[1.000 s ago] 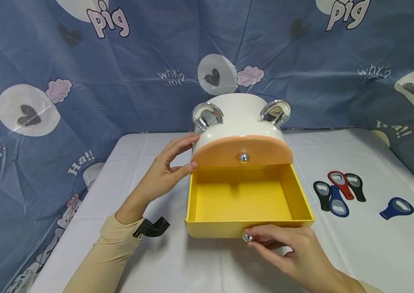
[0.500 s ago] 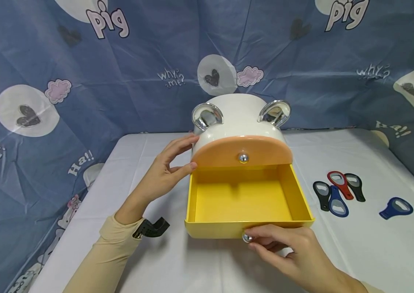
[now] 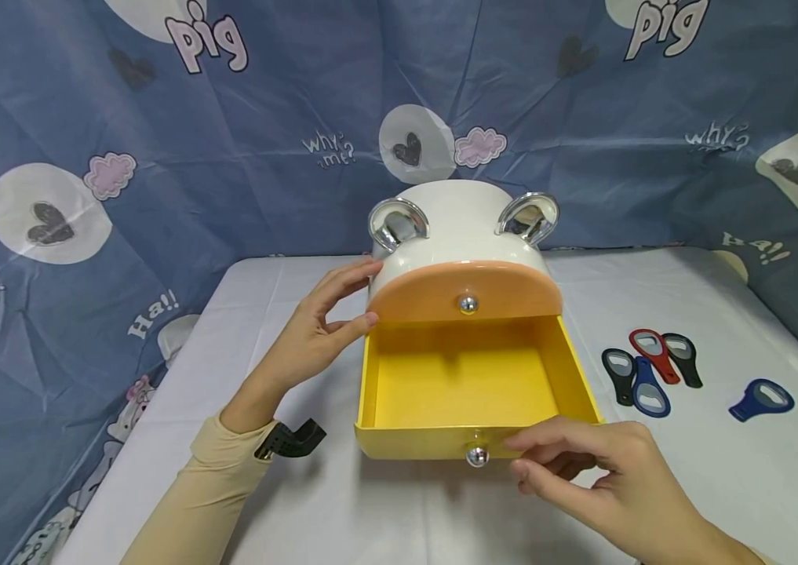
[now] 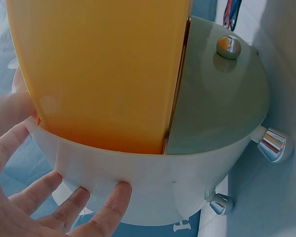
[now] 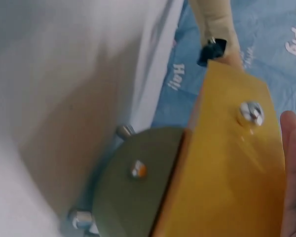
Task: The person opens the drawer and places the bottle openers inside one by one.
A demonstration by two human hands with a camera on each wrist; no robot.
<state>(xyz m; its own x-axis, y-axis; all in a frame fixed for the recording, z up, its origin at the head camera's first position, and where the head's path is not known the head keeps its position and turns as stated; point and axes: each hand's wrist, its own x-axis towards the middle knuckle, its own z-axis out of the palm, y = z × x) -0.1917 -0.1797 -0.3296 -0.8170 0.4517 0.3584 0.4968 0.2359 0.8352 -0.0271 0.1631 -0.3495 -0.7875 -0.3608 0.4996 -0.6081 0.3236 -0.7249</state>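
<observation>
A white storage box (image 3: pixel 451 208) with silver ear-like pieces stands at the middle in the head view. Its upper front is an orange panel (image 3: pixel 420 294) with a silver knob. Below it a yellow drawer (image 3: pixel 462 384) is pulled far out, with nothing inside. My left hand (image 3: pixel 307 341) rests on the box's left side; in the left wrist view its spread fingertips (image 4: pixel 119 192) touch the white shell. Just right of the drawer's silver knob (image 3: pixel 478 456), my right hand (image 3: pixel 610 482) has loosely bent fingers and holds nothing. It overlaps the drawer's front right corner in the head view.
Right of the box on the white-covered table (image 3: pixel 709 479) lie bottle openers: a red one (image 3: pixel 655 355), a blue one (image 3: pixel 649 391) and two black ones in a cluster. Another blue bottle opener (image 3: pixel 762 399) lies apart. A blue printed cloth (image 3: pixel 286 94) hangs behind.
My right hand has let go of the drawer knob and moved a little to the right. The drawer stays pulled out, and my left hand keeps its place on the box.
</observation>
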